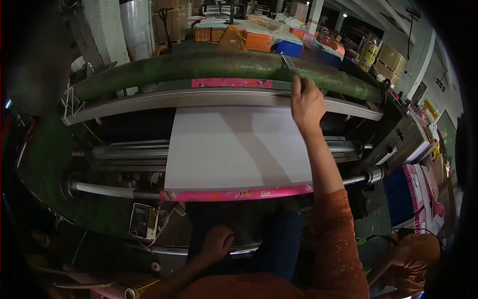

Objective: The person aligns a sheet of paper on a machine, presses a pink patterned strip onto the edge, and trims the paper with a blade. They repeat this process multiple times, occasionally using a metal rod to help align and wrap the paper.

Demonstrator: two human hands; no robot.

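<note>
A wide sheet, white on the side that shows, runs down the machine to a pink printed roll at its near side. My right hand is raised over the metal crossbar, near the sheet's upper right edge. Its fingers are curled together, and whatever they may hold is hidden. Low in the view, my left hand rests near my lap with its fingers curled. Whether anything is in it cannot be made out. A pink printed strip shows behind the crossbar.
A thick green pipe spans the machine's far side. Metal rollers lie beneath the sheet. A small open box sits at the lower left. Another person in orange is at the lower right, near stacked printed material.
</note>
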